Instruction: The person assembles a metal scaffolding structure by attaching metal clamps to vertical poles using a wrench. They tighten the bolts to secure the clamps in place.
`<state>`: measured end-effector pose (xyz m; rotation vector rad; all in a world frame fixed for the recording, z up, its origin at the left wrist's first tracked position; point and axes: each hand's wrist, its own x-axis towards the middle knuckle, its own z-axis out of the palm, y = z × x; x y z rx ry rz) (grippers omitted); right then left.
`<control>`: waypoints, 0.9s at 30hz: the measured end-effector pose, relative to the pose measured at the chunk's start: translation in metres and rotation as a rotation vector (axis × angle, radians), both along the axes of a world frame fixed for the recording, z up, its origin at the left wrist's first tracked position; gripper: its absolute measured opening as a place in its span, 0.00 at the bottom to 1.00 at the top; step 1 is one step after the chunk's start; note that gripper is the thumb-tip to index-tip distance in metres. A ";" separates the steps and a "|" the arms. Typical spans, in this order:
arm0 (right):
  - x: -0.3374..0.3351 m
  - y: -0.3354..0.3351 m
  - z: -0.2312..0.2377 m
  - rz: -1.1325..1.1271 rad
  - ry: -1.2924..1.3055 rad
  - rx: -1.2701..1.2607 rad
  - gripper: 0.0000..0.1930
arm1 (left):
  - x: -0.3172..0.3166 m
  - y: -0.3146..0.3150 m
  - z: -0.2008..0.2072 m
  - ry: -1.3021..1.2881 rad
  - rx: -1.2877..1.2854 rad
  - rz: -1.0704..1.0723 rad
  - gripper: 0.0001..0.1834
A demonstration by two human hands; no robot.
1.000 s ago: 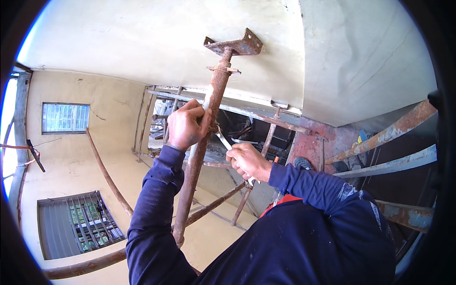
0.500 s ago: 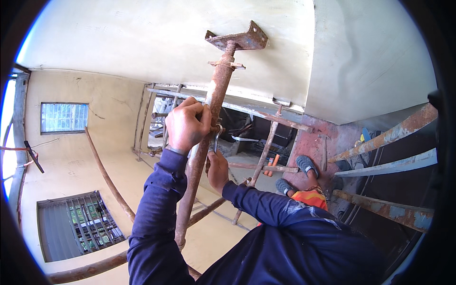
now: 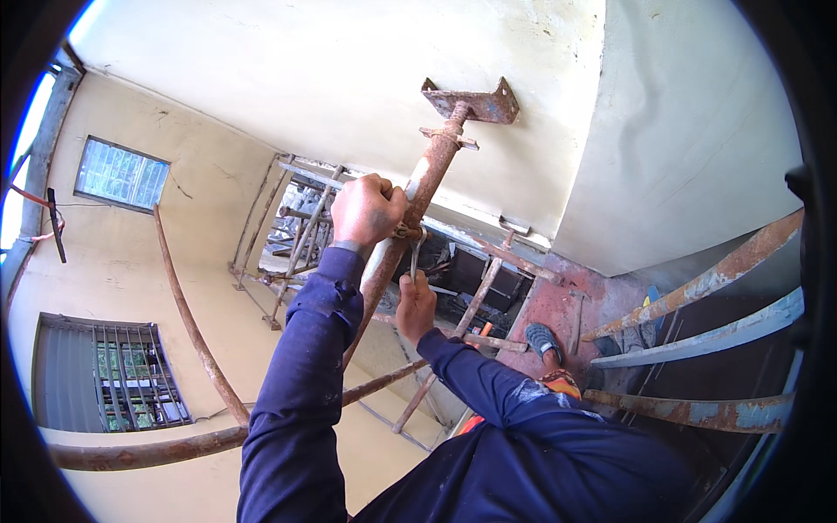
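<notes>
A rusty steel prop (image 3: 427,179) slants up through the middle of the view, with a threaded neck and a U-shaped head plate (image 3: 488,105) at its top. My left hand (image 3: 368,211) is closed in a fist against the prop's left side; what its fingers hold is hidden. Just beside that fist, a small rusty clamp (image 3: 403,232) sits on the prop. My right hand (image 3: 416,307) grips the lower end of a metal wrench (image 3: 414,259), whose upper end meets the clamp at the prop's right side.
Rusty scaffold tubes (image 3: 488,292) cross below and beyond my hands. Thick weathered bars (image 3: 706,277) stand at the right. A hammer (image 3: 576,321) lies on the reddish surface (image 3: 558,296) near my shoe (image 3: 542,338). Cream walls (image 3: 209,288) with barred windows (image 3: 131,375) rise at the left.
The whole view has shifted and tilted. My right hand and the wrench's lower end have swung a little away from the prop; my left fist stays at the prop beside the clamp.
</notes>
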<state>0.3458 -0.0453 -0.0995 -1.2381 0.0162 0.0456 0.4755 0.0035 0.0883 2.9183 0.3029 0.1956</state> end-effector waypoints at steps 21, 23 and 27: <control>0.078 -0.084 0.134 0.188 -0.975 -0.374 0.24 | -0.116 0.060 0.111 -0.488 -1.086 0.210 0.24; 0.098 -0.100 0.163 0.312 -1.318 -0.454 0.24 | -0.147 0.064 0.123 -0.316 -1.402 0.283 0.24; 0.097 -0.109 0.210 0.457 -1.535 -0.465 0.25 | -0.191 0.045 0.126 -0.411 -1.432 0.249 0.26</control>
